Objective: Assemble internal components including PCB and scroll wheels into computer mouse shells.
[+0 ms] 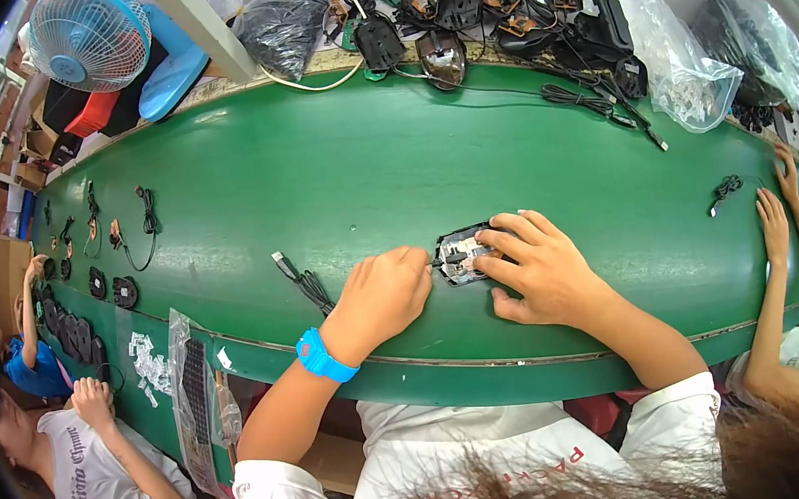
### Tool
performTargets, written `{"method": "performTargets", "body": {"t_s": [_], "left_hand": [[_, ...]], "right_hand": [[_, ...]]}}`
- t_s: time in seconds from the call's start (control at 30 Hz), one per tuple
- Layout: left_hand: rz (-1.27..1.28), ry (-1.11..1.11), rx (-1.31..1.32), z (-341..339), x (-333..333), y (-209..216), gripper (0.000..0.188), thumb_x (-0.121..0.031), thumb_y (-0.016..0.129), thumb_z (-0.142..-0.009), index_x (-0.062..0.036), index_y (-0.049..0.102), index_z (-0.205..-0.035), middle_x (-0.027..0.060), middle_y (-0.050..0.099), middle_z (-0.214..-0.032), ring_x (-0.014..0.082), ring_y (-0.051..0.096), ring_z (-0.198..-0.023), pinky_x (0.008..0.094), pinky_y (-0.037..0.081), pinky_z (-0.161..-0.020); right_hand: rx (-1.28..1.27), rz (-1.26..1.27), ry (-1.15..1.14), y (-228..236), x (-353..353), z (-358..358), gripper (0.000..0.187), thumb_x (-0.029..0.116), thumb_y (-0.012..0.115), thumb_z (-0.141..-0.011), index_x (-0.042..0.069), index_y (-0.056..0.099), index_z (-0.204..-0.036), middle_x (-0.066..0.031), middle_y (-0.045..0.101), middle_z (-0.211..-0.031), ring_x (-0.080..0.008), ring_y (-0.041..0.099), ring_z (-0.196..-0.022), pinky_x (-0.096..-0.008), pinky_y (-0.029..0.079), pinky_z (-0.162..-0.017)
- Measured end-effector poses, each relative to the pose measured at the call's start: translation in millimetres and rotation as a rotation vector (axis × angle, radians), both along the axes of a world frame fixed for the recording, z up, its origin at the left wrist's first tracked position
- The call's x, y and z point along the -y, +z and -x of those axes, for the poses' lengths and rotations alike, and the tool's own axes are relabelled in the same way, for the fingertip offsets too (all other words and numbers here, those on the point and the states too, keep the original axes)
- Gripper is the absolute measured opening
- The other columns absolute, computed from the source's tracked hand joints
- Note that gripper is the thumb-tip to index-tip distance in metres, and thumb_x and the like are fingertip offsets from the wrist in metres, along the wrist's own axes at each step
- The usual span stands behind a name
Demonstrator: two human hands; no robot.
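Note:
An opened computer mouse (458,258), black with a pale grey inside, lies on the green work surface in front of me. My left hand (387,293), a blue watch on its wrist, is closed at the mouse's left end, pinching the cable where it meets the body. Its fingertips are partly hidden. From the right, my right hand (547,276) grips the mouse, with index and middle fingers pressed onto the inner part and the thumb low at its side. The coiled black mouse cable (305,287) with a USB plug lies left of my left hand.
Mouse parts and cables (459,5) are heaped along the back ledge, beside clear plastic bags (694,89). Cabled circuit boards (115,231) and black shells (70,325) lie at left, near a fan (89,38). Co-workers sit on both sides; one's hands (773,223) rest at right.

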State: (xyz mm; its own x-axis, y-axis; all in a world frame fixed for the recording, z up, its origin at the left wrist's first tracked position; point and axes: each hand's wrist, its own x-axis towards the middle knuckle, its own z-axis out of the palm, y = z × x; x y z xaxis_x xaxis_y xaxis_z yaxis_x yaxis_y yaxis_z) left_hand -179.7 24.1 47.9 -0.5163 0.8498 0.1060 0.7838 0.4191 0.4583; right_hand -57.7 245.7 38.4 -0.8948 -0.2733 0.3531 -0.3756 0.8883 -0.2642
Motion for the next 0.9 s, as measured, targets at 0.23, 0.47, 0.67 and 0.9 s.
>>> {"method": "performTargets", "body": {"t_s": [0.23, 0.47, 0.67, 0.9], "left_hand": [[-0.104, 0.033, 0.081, -3, -1, -4, 0.009, -0.009, 0.068, -0.091, 0.0000, 0.066, -0.091, 0.0180, 0.067, -0.085, 0.0406, 0.064, -0.074, 0.0490, 0.051, -0.064], [-0.175, 0.087, 0.213, -5, -9, -6, 0.009, -0.007, 0.066, -0.092, 0.0011, 0.066, -0.089, 0.0188, 0.068, -0.084, 0.0402, 0.063, -0.071, 0.0477, 0.049, -0.063], [-0.075, 0.106, 0.196, -5, -15, -1, 0.014, -0.009, 0.065, -0.093, 0.0034, 0.066, -0.086, 0.0213, 0.065, -0.078, 0.0411, 0.062, -0.069, 0.0480, 0.048, -0.062], [0.078, 0.105, 0.206, 1, -19, 3, 0.021, -0.015, 0.066, -0.093, 0.0033, 0.067, -0.084, 0.0233, 0.064, -0.076, 0.0414, 0.062, -0.068, 0.0491, 0.047, -0.061]], "right_hand": [[0.005, -0.004, -0.007, 1, 0, -2, 0.036, 0.023, 0.074, -0.072, 0.012, 0.071, -0.106, -0.0097, 0.064, -0.126, -0.0303, 0.055, -0.124, -0.0509, 0.043, -0.109], [0.002, -0.006, -0.013, 1, -2, -2, 0.035, 0.023, 0.074, -0.072, 0.011, 0.071, -0.105, -0.0097, 0.064, -0.125, -0.0302, 0.055, -0.124, -0.0509, 0.043, -0.108], [-0.009, 0.001, -0.013, 1, -3, -3, 0.035, 0.023, 0.074, -0.071, 0.011, 0.072, -0.104, -0.0100, 0.065, -0.123, -0.0305, 0.056, -0.123, -0.0502, 0.044, -0.108], [-0.008, -0.006, -0.020, 1, -5, -6, 0.036, 0.022, 0.074, -0.070, 0.011, 0.073, -0.104, -0.0107, 0.065, -0.122, -0.0315, 0.056, -0.121, -0.0498, 0.044, -0.107]]}}
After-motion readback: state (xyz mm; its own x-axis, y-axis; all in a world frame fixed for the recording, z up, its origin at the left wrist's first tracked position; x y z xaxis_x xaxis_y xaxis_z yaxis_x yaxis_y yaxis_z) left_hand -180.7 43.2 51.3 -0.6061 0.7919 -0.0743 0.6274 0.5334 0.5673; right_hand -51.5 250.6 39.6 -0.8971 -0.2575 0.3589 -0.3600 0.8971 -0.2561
